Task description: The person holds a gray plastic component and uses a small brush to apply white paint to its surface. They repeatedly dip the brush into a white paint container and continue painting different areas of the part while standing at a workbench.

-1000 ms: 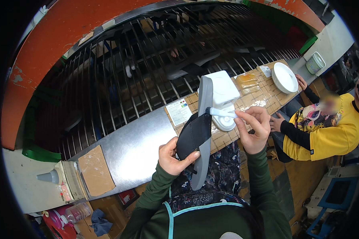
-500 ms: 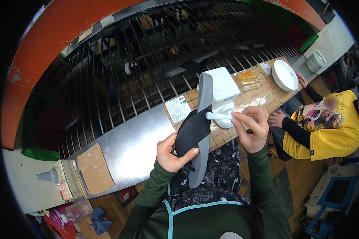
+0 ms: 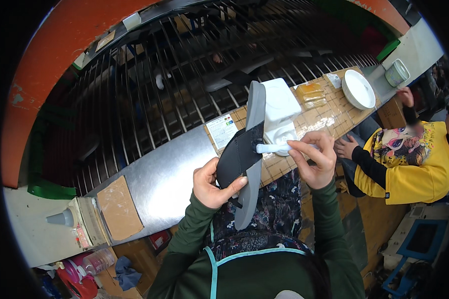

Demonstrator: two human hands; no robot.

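My left hand (image 3: 212, 185) grips a slide sandal (image 3: 237, 158) by its wide black strap, thumb on the near side. Its grey sole (image 3: 255, 102) stands on edge, lengthwise away from me. In my right hand (image 3: 315, 160), a slim white brush (image 3: 275, 148) is pinched between thumb and fingers. Its tip touches the edge of the black strap where that meets the sole. Just behind the sandal is a white plastic container (image 3: 282, 99) with a round opening at its near end, partly covered by the sole and brush.
Cardboard (image 3: 329, 117) covers the bench, carrying a white bowl (image 3: 358, 89), an amber block in clear wrap (image 3: 312, 94) and a printed sheet (image 3: 221, 130). A roller conveyor (image 3: 184, 79) runs behind. A co-worker in a yellow shirt (image 3: 424, 174) sits at the right.
The sandal has tilted slightly in my left hand, and the brush tip has slid a little along the strap edge. The co-worker's far hand has lifted away from the bowl.
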